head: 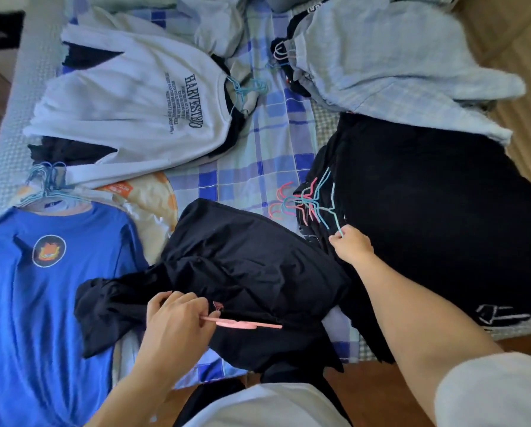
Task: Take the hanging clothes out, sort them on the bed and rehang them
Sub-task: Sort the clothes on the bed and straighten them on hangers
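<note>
Two hands: both mine, both busy over the bed (pixel 258 155) with its blue checked sheet.
Left hand: my left hand (pixel 178 318) is curled, pinching one end of a pink hanger (pixel 242 324) between thumb and fingers.
Pink hanger: it lies nearly flat across a crumpled black shirt (pixel 242 266) and points away to my right.
Black shirt: bunched up in front of me at the near edge of the bed, between the blue T-shirt and the black pile.
Right hand: my right hand (pixel 352 245) is closed in a pinch on the lower end of a light blue hanger (pixel 332 211).
Hanger bunch: pink and light blue hangers (pixel 301 201) are tangled together, hooks pointing left onto the sheet, at the left edge of a black pile of clothes (pixel 427 217).
Black pile: spread on my right, touching the crumpled black shirt where my right forearm crosses.
Blue T-shirt: a blue T-shirt (pixel 42 288) with a round orange badge lies flat on my left, light blue hangers (pixel 47 183) bunched at its collar.
White sweatshirt: a white sweatshirt (pixel 128 100) with dark printed lettering lies farther back on the left, on top of darker clothes, a light blue hanger at its neck.
Pale blue clothes: a heap of light blue garments (pixel 396 66) sits at the far right, partly over the black pile, with hanger hooks showing at its left edge.
</note>
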A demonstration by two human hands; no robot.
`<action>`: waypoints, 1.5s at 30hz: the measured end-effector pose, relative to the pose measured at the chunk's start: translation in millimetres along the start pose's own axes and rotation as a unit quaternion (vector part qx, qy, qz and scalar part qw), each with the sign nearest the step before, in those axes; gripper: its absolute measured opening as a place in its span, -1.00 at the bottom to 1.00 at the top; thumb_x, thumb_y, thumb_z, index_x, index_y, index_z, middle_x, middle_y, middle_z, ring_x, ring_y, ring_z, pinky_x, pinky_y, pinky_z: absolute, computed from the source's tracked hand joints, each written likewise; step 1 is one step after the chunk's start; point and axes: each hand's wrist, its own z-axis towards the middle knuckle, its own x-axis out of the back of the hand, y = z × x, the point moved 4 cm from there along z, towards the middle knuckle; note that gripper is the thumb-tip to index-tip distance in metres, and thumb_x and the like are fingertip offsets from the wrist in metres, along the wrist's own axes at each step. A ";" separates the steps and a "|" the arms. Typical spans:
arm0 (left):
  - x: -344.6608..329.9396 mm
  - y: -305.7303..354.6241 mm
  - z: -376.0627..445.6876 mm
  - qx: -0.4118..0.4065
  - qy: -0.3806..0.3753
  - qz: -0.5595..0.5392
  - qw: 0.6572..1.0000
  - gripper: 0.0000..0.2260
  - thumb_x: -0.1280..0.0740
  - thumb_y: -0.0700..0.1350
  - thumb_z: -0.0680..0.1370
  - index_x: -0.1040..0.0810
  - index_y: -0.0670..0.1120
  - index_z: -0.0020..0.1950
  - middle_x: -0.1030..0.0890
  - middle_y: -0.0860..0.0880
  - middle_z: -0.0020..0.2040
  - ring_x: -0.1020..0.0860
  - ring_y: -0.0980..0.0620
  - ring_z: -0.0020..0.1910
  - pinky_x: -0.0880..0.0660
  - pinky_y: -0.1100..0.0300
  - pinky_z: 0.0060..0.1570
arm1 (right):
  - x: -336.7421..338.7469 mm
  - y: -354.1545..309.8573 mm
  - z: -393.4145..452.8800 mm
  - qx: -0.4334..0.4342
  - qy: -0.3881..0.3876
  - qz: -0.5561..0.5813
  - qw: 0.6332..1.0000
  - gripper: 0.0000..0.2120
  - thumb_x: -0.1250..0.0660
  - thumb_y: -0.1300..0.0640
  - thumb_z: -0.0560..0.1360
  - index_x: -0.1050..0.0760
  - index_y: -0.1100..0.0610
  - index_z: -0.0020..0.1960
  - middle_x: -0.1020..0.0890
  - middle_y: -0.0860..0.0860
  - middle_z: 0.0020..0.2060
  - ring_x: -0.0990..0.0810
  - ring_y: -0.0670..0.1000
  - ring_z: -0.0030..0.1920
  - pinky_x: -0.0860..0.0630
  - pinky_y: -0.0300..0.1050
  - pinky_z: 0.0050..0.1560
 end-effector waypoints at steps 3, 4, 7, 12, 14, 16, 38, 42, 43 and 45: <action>5.9 -7.1 4.9 -0.039 0.000 -0.025 0.999 -0.67 -0.15 0.18 0.45 -0.10 0.14 -0.42 -0.27 0.18 -0.48 -0.36 0.13 -0.41 -0.25 0.16 -0.04 | 37.8 21.9 -36.7 0.001 0.093 0.037 0.995 -0.70 -0.10 -0.11 0.60 -0.43 0.05 -0.16 -0.64 0.11 -0.04 -0.53 0.24 0.08 -0.48 0.05 0.05; 9.7 -9.9 6.0 -0.052 0.004 -0.031 0.998 -0.67 -0.15 0.18 0.45 -0.09 0.15 -0.42 -0.27 0.18 -0.49 -0.33 0.14 -0.41 -0.26 0.15 -0.05 | 53.3 31.9 -51.5 -0.009 0.123 0.052 0.991 -0.68 -0.09 -0.11 0.61 -0.42 0.04 -0.18 -0.64 0.12 -0.05 -0.53 0.24 0.08 -0.49 0.05 0.03; 21.8 -18.2 5.5 -0.075 0.004 -0.046 0.996 -0.70 -0.17 0.14 0.42 -0.13 0.14 -0.43 -0.30 0.15 -0.50 -0.38 0.11 -0.42 -0.29 0.12 -0.11 | 123.1 54.5 -107.0 -0.031 0.234 0.097 0.967 -0.67 -0.10 -0.09 0.61 -0.48 0.03 -0.20 -0.63 0.11 -0.12 -0.55 0.22 0.03 -0.52 0.08 -0.01; 43.4 -17.0 8.5 -0.083 -0.008 -0.065 0.994 -0.57 -0.44 0.09 0.44 -0.24 0.11 -0.47 -0.37 0.13 -0.51 -0.50 0.06 -0.39 -0.32 0.08 -0.17 | 273.2 27.6 -224.3 0.020 0.425 0.072 0.902 -0.71 -0.19 -0.04 0.59 -0.66 0.04 -0.03 -0.66 0.13 -0.11 -0.57 0.23 -0.03 -0.41 -0.02 -0.12; 66.3 -2.8 13.8 -0.127 0.034 -0.076 0.988 -0.54 -0.42 0.13 0.42 -0.17 0.14 -0.48 -0.30 0.12 -0.53 -0.51 0.03 -0.44 -0.29 0.12 -0.27 | 315.9 7.0 -276.6 0.049 0.483 0.068 0.872 -0.70 -0.19 -0.04 0.59 -0.62 0.08 -0.13 -0.60 0.09 -0.25 -0.54 0.19 -0.14 -0.35 -0.03 -0.18; 90.2 8.2 19.2 -0.175 0.061 -0.091 0.978 -0.60 -0.28 0.22 0.39 -0.10 0.15 -0.45 -0.25 0.13 -0.53 -0.43 0.00 -0.49 -0.27 0.15 -0.32 | 346.9 -15.5 -328.2 0.083 0.522 0.076 0.846 -0.64 -0.20 -0.06 0.61 -0.53 0.12 -0.25 -0.54 0.03 -0.37 -0.50 0.16 -0.24 -0.34 -0.02 -0.23; 393.7 21.3 31.5 -0.152 0.322 -0.297 0.886 -0.26 -0.55 0.21 0.37 -0.32 0.22 0.47 -0.27 0.10 0.24 -0.45 0.13 0.15 -0.44 0.18 0.04 | 302.1 -209.1 -444.1 0.406 0.145 0.234 0.872 -0.75 -0.35 0.25 0.57 -0.67 0.11 -0.26 -0.57 0.01 -0.36 -0.47 -0.07 -0.27 -0.36 -0.20 -0.11; 407.3 13.0 34.1 -0.119 0.334 -0.286 0.890 -0.32 -0.57 0.22 0.35 -0.41 0.22 0.41 -0.23 0.12 0.24 -0.48 0.08 0.12 -0.46 0.14 -0.01 | 275.7 -222.5 -456.2 0.428 0.070 0.167 0.885 -0.72 -0.27 0.12 0.64 -0.68 0.19 -0.14 -0.70 -0.07 -0.26 -0.61 -0.06 -0.12 -0.41 -0.04 0.18; 407.9 11.2 34.9 -0.115 0.337 -0.282 0.891 -0.32 -0.57 0.22 0.34 -0.41 0.22 0.40 -0.23 0.12 0.23 -0.48 0.07 0.10 -0.46 0.15 -0.04 | 274.8 -223.8 -457.9 0.427 0.063 0.154 0.889 -0.68 -0.24 0.09 0.66 -0.64 0.26 -0.10 -0.66 -0.10 -0.33 -0.59 -0.08 -0.15 -0.39 -0.01 0.22; 406.7 8.1 37.3 -0.098 0.341 -0.270 0.895 -0.33 -0.57 0.24 0.33 -0.42 0.22 0.39 -0.22 0.09 0.22 -0.45 0.04 0.12 -0.45 0.13 -0.05 | 272.6 -226.2 -460.0 0.425 0.040 0.147 0.892 -0.63 -0.20 0.00 0.67 -0.61 0.25 -0.07 -0.51 -0.08 -0.43 -0.52 -0.06 -0.22 -0.39 0.01 0.21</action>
